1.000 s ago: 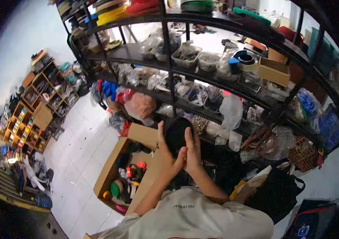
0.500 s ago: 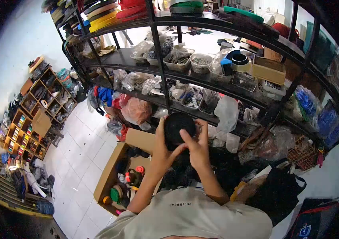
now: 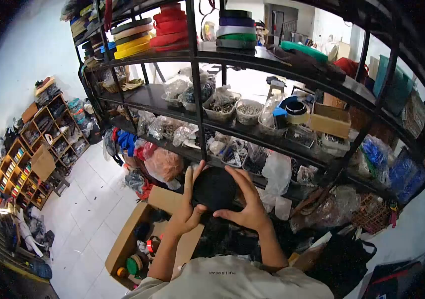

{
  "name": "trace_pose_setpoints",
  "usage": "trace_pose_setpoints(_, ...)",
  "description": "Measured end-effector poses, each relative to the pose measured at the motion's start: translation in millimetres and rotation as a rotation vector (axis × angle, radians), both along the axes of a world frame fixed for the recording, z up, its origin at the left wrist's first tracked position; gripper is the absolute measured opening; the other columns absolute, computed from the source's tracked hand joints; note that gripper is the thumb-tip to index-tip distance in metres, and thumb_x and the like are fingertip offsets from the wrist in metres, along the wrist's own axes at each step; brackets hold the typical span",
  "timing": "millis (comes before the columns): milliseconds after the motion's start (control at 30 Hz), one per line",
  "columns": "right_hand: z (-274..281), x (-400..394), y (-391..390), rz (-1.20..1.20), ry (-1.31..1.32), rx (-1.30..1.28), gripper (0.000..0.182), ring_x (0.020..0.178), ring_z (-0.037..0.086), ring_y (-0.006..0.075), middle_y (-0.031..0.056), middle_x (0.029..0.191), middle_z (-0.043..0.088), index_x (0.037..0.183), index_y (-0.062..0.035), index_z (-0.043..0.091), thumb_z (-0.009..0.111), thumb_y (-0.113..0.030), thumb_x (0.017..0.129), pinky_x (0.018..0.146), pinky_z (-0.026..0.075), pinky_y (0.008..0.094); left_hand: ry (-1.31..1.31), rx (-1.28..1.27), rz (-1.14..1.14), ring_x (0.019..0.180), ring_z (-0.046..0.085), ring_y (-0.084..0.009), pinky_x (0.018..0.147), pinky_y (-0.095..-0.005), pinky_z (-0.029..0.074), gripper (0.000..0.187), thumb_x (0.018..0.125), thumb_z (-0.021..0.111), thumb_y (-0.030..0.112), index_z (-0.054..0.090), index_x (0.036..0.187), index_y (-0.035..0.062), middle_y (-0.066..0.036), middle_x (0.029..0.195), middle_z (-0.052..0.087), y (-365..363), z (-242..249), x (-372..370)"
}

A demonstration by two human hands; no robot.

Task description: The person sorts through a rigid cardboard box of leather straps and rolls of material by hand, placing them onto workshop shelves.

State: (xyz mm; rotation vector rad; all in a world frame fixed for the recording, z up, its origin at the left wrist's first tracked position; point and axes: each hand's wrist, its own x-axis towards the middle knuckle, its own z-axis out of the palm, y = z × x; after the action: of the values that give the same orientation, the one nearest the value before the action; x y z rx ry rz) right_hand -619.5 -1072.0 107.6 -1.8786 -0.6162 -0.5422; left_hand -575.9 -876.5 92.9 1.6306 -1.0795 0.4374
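Between my two hands is a round black roll [image 3: 215,189], flat side facing up toward me; it looks like wound webbing, though its texture is too dark to be sure. My left hand [image 3: 189,204] grips its left edge, thumb at the near side and fingers along the rim. On the opposite edge, my right hand [image 3: 250,204] has its fingers curved over the far rim and its thumb at the near rim. Below my left forearm, an open cardboard box [image 3: 122,236] holds several coloured rolls, among them a green roll [image 3: 133,264].
A black metal shelf [image 3: 147,99] stands ahead, with stacked red rolls [image 3: 169,27], yellow rolls [image 3: 132,47], tubs of small parts [image 3: 249,111] and plastic bags. Wooden cubbyholes [image 3: 33,142] are on the left. A black bag [image 3: 344,249] lies to my right.
The view has tilted up, showing more of the upper shelf. My right thumb has moved from the roll's face to its near edge, and my hands have spread around it.
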Motion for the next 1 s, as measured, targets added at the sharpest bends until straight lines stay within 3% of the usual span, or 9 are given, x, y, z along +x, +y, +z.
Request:
trace_pose_setpoints(100, 12, 6, -2, 0.025, -0.036, -0.010, 0.101, 0.126, 0.045, 0.0303, 0.0169, 0.134, 0.043, 0.146, -0.0054, 0.038, 0.091, -0.033, 0.064, 0.108, 0.035, 0.0417, -0.032, -0.045, -0.070, 0.144, 0.026, -0.0398, 0.117, -0.0450, 0.018, 0.089, 0.097, 0.046, 0.050, -0.005, 0.155, 0.0058, -0.026, 0.158, 0.016, 6, 5, 6)
trace_pose_setpoints(133, 13, 12, -7, 0.103, -0.073, -0.023, 0.105, 0.125, 0.045, 0.0294, 0.0160, 0.131, 0.043, 0.147, -0.0057, 0.036, 0.092, -0.032, 0.062, 0.107, 0.035, 0.0412, -0.115, 0.018, -0.059, 0.144, 0.025, -0.0412, 0.116, -0.0453, 0.020, 0.085, 0.098, 0.045, 0.049, -0.005, 0.156, 0.0141, -0.027, 0.158, 0.014, 11, 5, 10)
trace_pose_setpoints(267, 42, 17, -9, 0.214, -0.072, -0.174, 0.106, 0.123, 0.043, 0.0279, 0.0127, 0.126, 0.043, 0.140, -0.0055, 0.039, 0.096, -0.027, 0.054, 0.105, 0.036, 0.0381, -0.192, 0.025, -0.108, 0.140, 0.032, -0.0444, 0.112, -0.0465, 0.029, 0.078, 0.097, 0.044, 0.047, -0.001, 0.157, 0.0238, -0.028, 0.157, 0.018, 23, 14, 13)
trace_pose_setpoints(367, 41, 33, 7, 0.308, -0.086, -0.100, 0.102, 0.124, 0.043, 0.0309, 0.0158, 0.126, 0.042, 0.130, -0.0088, 0.035, 0.097, -0.028, 0.051, 0.101, 0.039, 0.0409, -0.198, 0.056, -0.081, 0.135, 0.039, -0.0461, 0.108, -0.0478, 0.034, 0.075, 0.097, 0.043, 0.047, 0.005, 0.156, 0.0199, -0.026, 0.154, 0.027, 32, 20, 15)
trace_pose_setpoints(533, 49, 47, 21, 0.303, -0.258, -0.082, 0.111, 0.121, 0.047, 0.0300, 0.0151, 0.128, 0.047, 0.138, -0.0085, 0.031, 0.097, -0.029, 0.051, 0.100, 0.039, 0.0437, -0.315, -0.052, 0.250, 0.125, 0.051, -0.0375, 0.103, -0.0414, 0.041, 0.067, 0.091, 0.049, -0.008, 0.022, 0.151, 0.0043, -0.020, 0.145, 0.047, 36, 24, 3)
trace_pose_setpoints(667, 83, 48, 35, 0.142, -0.325, -0.324, 0.111, 0.122, 0.043, 0.0309, 0.0131, 0.127, 0.047, 0.143, -0.0081, 0.033, 0.094, -0.037, 0.055, 0.104, 0.034, 0.0442, 0.049, -0.347, 0.136, 0.134, 0.043, -0.0312, 0.110, -0.0401, 0.033, 0.067, 0.095, 0.056, 0.007, 0.018, 0.149, -0.0073, -0.025, 0.146, 0.043, 34, 22, -12)
trace_pose_setpoints(767, 92, 53, 45, 0.181, -0.267, -0.363, 0.109, 0.125, 0.040, 0.0325, 0.0146, 0.130, 0.044, 0.144, -0.0075, 0.033, 0.092, -0.043, 0.059, 0.108, 0.029, 0.0447, -0.014, -0.486, 0.048, 0.135, 0.042, -0.0350, 0.113, -0.0407, 0.029, 0.077, 0.094, 0.060, 0.013, 0.012, 0.151, -0.0053, -0.030, 0.147, 0.038, 30, 34, -9)
trace_pose_setpoints(800, 93, 55, 46, 0.266, -0.215, -0.347, 0.109, 0.125, 0.039, 0.0329, 0.0149, 0.131, 0.043, 0.144, -0.0074, 0.032, 0.091, -0.043, 0.060, 0.108, 0.028, 0.0449, -0.104, -0.321, 0.206, 0.135, 0.042, -0.0358, 0.113, -0.0409, 0.030, 0.084, 0.091, 0.063, 0.008, 0.007, 0.151, -0.0050, -0.030, 0.147, 0.037, 38, 41, -8)
trace_pose_setpoints(1000, 114, 59, 50, 0.348, -0.272, -0.447, 0.109, 0.130, 0.036, 0.0335, 0.0153, 0.136, 0.038, 0.145, -0.0078, 0.031, 0.092, -0.034, 0.058, 0.111, 0.028, 0.0451, -0.171, -0.341, 0.281, 0.128, 0.049, -0.0340, 0.111, -0.0414, 0.033, 0.089, 0.085, 0.068, 0.002, 0.010, 0.152, -0.0006, -0.028, 0.141, 0.045, 53, 57, -7)
